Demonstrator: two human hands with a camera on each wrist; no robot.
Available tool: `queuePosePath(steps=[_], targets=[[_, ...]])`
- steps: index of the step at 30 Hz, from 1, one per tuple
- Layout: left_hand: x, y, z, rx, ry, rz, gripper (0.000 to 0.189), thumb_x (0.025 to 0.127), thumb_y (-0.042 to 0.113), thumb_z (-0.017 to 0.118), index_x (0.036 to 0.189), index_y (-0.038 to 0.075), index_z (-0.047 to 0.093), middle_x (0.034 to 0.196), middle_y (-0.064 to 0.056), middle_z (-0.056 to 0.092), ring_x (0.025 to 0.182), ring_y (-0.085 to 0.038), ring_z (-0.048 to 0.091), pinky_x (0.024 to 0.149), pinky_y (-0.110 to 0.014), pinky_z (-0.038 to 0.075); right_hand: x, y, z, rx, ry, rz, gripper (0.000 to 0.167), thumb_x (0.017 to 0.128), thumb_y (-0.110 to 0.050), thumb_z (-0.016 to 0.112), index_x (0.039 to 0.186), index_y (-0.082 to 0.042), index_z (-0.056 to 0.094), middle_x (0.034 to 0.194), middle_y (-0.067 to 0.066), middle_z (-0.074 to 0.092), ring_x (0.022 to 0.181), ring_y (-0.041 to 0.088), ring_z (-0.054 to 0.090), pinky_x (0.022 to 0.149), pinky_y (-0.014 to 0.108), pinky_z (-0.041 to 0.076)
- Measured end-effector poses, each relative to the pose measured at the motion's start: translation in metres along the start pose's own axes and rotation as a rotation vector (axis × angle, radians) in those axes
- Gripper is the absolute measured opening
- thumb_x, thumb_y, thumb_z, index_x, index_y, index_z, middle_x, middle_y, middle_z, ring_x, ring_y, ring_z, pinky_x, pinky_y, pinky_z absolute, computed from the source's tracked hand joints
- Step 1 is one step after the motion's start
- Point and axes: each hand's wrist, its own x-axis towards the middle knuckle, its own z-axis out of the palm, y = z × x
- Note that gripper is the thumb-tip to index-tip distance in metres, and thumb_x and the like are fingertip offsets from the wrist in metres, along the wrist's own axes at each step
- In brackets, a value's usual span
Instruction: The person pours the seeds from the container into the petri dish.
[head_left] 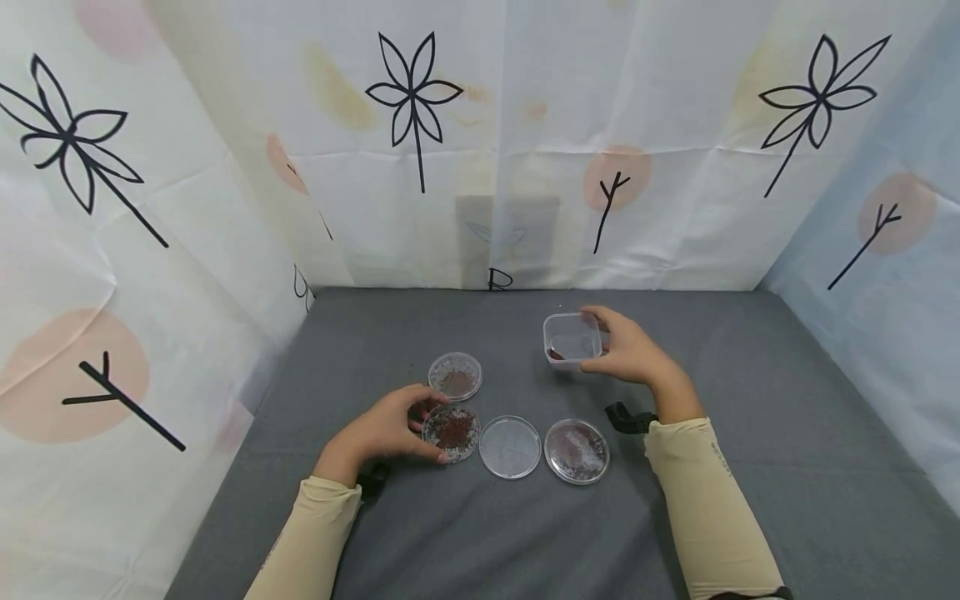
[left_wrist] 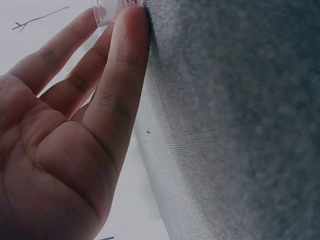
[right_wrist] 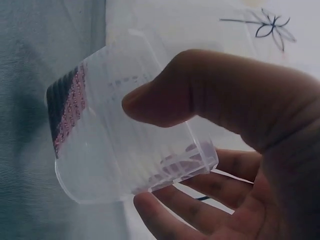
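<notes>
My right hand (head_left: 628, 346) grips a clear plastic tub (head_left: 573, 333) above the table, thumb on one side and fingers on the other. In the right wrist view the tub (right_wrist: 100, 165) is tilted, with dark reddish granules (right_wrist: 72, 107) gathered along one side at its bottom. At the left, my left hand (head_left: 386, 425) spans a petri dish (head_left: 452, 431) holding red-brown granules among whitish bits, its thumb and fingertips at opposite edges. Seen from the left wrist, the thumb (left_wrist: 131, 35) covers much of that dish's edge.
Behind the held dish lies another petri dish (head_left: 455, 375) with brownish contents. To its right are a clear dish (head_left: 510, 447) without visible granules and a dish (head_left: 577, 451) of whitish and brownish bits. The grey table (head_left: 480, 533) ends at a patterned white curtain (head_left: 525, 117).
</notes>
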Motion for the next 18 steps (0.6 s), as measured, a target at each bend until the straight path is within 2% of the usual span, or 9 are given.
queuePosePath(steps=[5, 18], targets=[[0.000, 0.001, 0.000, -0.002, -0.004, -0.004, 0.081, 0.069, 0.030, 0.103, 0.140, 0.014, 0.066, 0.129, -0.007, 0.065, 0.112, -0.022, 0.062, 0.096, -0.042, 0.060, 0.001, 0.010, 0.003, 0.042, -0.046, 0.034, 0.088, 0.088, -0.010, 0.082, 0.163, -0.005, 0.036, 0.164, 0.026, 0.040, 0.154, 0.053, 0.034, 0.114, 0.066, 0.045], [-0.001, 0.005, -0.001, 0.003, 0.000, 0.005, 0.081, 0.069, 0.029, 0.103, 0.139, 0.013, 0.066, 0.130, -0.007, 0.065, 0.112, -0.022, 0.062, 0.095, -0.041, 0.060, 0.001, 0.021, 0.004, 0.028, -0.043, 0.052, 0.090, 0.088, -0.016, 0.081, 0.164, -0.006, 0.034, 0.165, 0.028, 0.037, 0.152, 0.055, 0.035, 0.112, 0.067, 0.046]])
